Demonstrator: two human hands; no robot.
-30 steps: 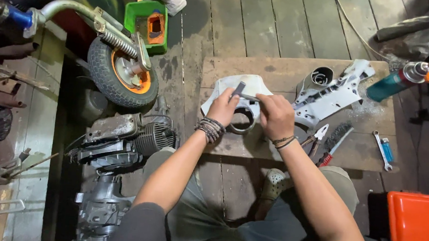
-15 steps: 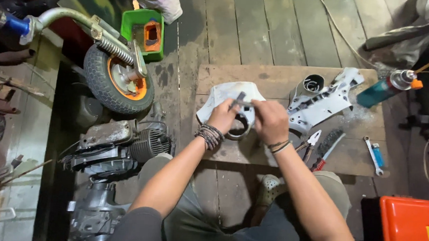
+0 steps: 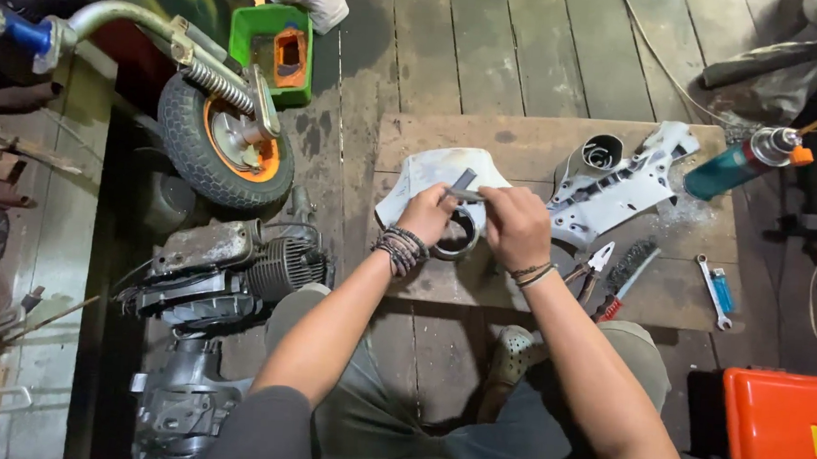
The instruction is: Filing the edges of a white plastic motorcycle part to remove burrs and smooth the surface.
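Observation:
On a low wooden board (image 3: 527, 152) lies a pale grey plastic cover panel (image 3: 431, 177) with a round metal ring (image 3: 455, 245) at its near end. My left hand (image 3: 425, 214) rests on the panel and pinches one end of a small grey strip (image 3: 463, 183). My right hand (image 3: 516, 226) grips the other end of the same strip, right beside the left. Both wrists wear bead bracelets.
A white plastic frame piece (image 3: 614, 190) and a metal cylinder (image 3: 604, 153) lie right of the panel. Pliers (image 3: 591, 267), a wire brush (image 3: 628, 271), a spanner (image 3: 712, 291) and a spray can (image 3: 743, 160) sit further right. A small wheel (image 3: 225, 143), an engine (image 3: 227, 266) and an orange case (image 3: 784, 423) surround me.
The view has shifted slightly. Both hands have drawn closer together over the panel, staying on the small strip.

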